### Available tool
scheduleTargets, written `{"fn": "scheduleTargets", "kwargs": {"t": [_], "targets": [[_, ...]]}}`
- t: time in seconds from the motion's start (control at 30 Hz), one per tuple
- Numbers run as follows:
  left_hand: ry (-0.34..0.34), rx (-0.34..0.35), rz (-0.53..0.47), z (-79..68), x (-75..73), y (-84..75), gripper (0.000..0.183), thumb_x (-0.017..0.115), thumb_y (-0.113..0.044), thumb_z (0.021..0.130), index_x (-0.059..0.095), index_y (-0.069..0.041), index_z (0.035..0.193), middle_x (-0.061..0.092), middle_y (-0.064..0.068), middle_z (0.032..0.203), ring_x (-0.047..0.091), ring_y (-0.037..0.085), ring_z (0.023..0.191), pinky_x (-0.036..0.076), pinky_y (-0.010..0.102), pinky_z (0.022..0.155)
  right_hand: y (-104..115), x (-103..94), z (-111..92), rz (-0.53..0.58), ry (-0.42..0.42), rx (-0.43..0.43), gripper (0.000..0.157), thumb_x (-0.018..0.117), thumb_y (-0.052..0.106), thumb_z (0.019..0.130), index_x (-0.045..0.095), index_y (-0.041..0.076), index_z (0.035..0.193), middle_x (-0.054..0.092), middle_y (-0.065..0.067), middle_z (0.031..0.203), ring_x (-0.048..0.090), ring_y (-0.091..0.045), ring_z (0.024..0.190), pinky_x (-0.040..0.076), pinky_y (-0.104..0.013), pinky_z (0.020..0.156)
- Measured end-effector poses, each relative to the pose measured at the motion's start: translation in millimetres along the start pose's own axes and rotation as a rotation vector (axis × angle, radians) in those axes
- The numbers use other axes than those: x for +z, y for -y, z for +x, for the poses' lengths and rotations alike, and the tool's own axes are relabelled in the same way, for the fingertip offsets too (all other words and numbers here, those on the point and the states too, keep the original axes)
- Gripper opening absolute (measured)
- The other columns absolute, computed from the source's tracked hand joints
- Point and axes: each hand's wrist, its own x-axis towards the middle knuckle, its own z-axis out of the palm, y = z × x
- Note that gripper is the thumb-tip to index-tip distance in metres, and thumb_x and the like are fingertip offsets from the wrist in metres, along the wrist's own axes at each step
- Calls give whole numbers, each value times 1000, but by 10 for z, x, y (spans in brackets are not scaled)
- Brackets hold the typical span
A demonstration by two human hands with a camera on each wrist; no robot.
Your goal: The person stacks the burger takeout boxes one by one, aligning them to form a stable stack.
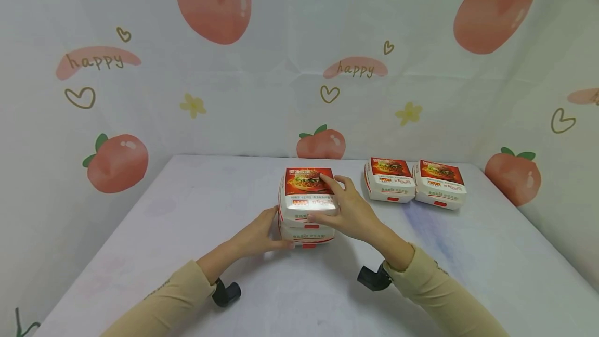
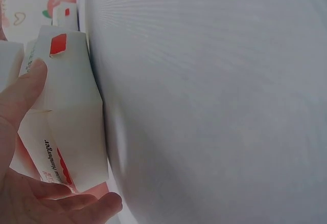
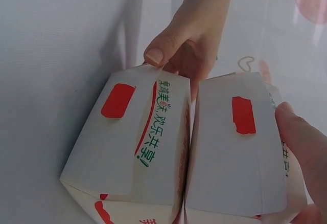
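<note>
Two white paper hamburger boxes with red burger-print lids are stacked mid-table: an upper hamburger box [image 1: 306,203] on a lower hamburger box [image 1: 306,235]. My left hand [image 1: 255,234] grips the lower box at its left side; in the left wrist view its thumb [image 2: 31,83] lies on the front face and the fingers reach round the side. From the right, my right hand [image 1: 352,211] holds the upper box, thumb on its front and fingers over the lid. A dark gap shows between the boxes [image 3: 230,147] in the right wrist view; whether they touch farther back is hidden.
Two similar hamburger boxes stand side by side at the back right, a nearer-to-centre box [image 1: 389,181] and an outer box [image 1: 440,185]. A pale cloth covers the table [image 1: 210,191]. Behind it hangs a fruit-print curtain [image 1: 271,98]. Black wrist mounts [image 1: 374,278] project below the sleeves.
</note>
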Motion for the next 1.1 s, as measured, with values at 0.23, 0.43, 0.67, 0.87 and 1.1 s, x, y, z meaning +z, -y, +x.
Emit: {"fn": "scheduleTargets", "kwargs": {"t": [0.23, 0.43, 0.67, 0.87, 1.1], "targets": [[-6, -9, 1, -7, -2, -4, 100, 80, -34, 72, 22, -1, 146, 36, 22, 145, 31, 36, 138, 28, 55, 112, 12, -6, -9, 4, -4, -6, 90, 71, 56, 73, 30, 23, 146, 33, -20, 142, 57, -35, 111, 52, -48, 87], [-5, 17, -7, -9, -9, 2, 99, 80, -33, 72, 23, -1, 146, 38, 21, 144, 32, 35, 138, 28, 54, 113, 14, -10, -7, 6, 5, -2, 90, 71, 56, 74, 29, 22, 146, 32, -20, 142, 57, -35, 111, 52, -49, 87], [-6, -27, -2, -15, -29, -12, 102, 80, -37, 71, 21, -2, 147, 35, 20, 146, 31, 36, 138, 28, 56, 112, 7, -27, -7, 2, 6, -2, 90, 71, 55, 74, 28, 22, 146, 32, -21, 142, 57, -37, 110, 53, -49, 84], [-14, -83, 25, -44, -112, -57, 105, 77, -45, 72, 20, -1, 147, 32, 21, 148, 31, 36, 138, 31, 56, 110, -23, -76, -24, 15, 8, 29, 91, 70, 57, 74, 27, 22, 146, 30, -20, 144, 54, -39, 114, 52, -52, 85], [-46, -94, 39, -83, -226, -133, 109, 76, -49, 71, 15, 0, 148, 25, 21, 152, 26, 36, 141, 28, 55, 112, -126, -201, -50, 54, -24, 44, 84, 64, 54, 81, 26, 19, 147, 30, -17, 145, 53, -38, 115, 52, -53, 87]]}}
